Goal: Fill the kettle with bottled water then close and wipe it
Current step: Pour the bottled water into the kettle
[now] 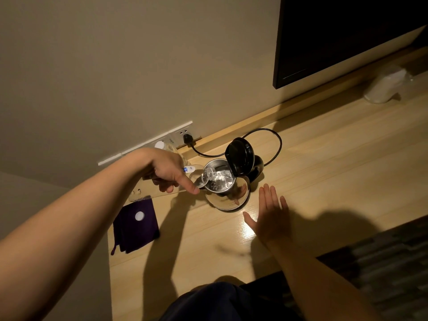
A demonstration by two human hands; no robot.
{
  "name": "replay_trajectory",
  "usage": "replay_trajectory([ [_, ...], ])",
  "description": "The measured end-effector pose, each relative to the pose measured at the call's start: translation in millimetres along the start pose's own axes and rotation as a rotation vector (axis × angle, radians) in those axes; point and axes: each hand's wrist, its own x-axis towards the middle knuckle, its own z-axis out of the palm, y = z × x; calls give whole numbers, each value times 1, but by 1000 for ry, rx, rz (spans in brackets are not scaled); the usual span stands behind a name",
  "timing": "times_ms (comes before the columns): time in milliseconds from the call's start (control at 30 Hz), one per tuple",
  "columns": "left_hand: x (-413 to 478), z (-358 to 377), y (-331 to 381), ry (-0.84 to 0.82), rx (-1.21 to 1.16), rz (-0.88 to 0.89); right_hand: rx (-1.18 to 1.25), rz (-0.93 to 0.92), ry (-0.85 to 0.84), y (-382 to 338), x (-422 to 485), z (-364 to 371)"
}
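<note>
1. Stainless steel catches the light at the centre of the frame, where an electric kettle (228, 191) stands on a pale wooden desk (324, 181), its black lid (239, 156) hinged upright over the open mouth.
2. The person's left hand (170, 173), reaching in from the lower left, is wrapped around a clear plastic water bottle (199, 176), tipped so its neck sits over the kettle's rim; water shows inside the kettle.
3. The right hand (271, 214) lies flat on the desk just below and right of the kettle, fingers spread, holding nothing and not touching the kettle.
4. A black power cord (275, 144) loops behind the kettle and runs to a plug (187, 138) in a white wall socket strip (148, 144) left of centre.
5. A dark purple cloth (136, 225) lies at the left edge of the desk, a small white bottle cap (139, 216) resting on it.
6. A dark television screen (347, 31) fills the upper right corner, and a pale wrapped object (384, 86), too blurred to identify, sits on the desk beneath it.
7. Dark blue clothing (208, 302) shows at the bottom edge.
</note>
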Motion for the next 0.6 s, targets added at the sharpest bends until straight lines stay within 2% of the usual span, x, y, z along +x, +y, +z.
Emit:
replay_trajectory([
  [600, 4, -10, 57, -20, 350, -250, 54, -17, 17, 3, -1, -1],
])
